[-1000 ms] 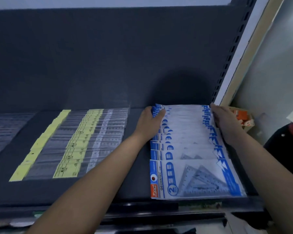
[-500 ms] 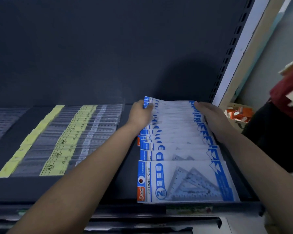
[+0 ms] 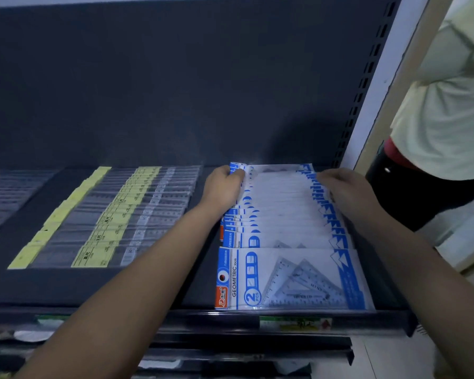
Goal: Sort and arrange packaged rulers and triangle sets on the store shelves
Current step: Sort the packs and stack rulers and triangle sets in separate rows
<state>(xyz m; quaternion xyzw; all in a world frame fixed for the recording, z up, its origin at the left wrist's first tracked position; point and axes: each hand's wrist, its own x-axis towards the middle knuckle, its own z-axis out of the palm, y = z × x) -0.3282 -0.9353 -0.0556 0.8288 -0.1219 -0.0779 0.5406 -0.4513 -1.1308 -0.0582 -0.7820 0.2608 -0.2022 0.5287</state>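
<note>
1 triangle set pack (image 3: 290, 280) lies flat at the front edge of the shelf (image 3: 148, 285), toward its right end. It heads an overlapping row of triangle set packs (image 3: 282, 209) that runs toward the back edge. At the far end, the left hand (image 3: 223, 188) curls around the left edges of the rearmost packs. The right hand (image 3: 345, 192) lies over their right edges; I cannot tell whether it grips. Ruler packs (image 3: 115, 214) with yellow labels lie in rows to the left.

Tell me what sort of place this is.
Probably a stationery shop: a dark metal shelf with a price label on its front rail, rows of packaged rulers and an overlapping row of triangle sets.
</note>
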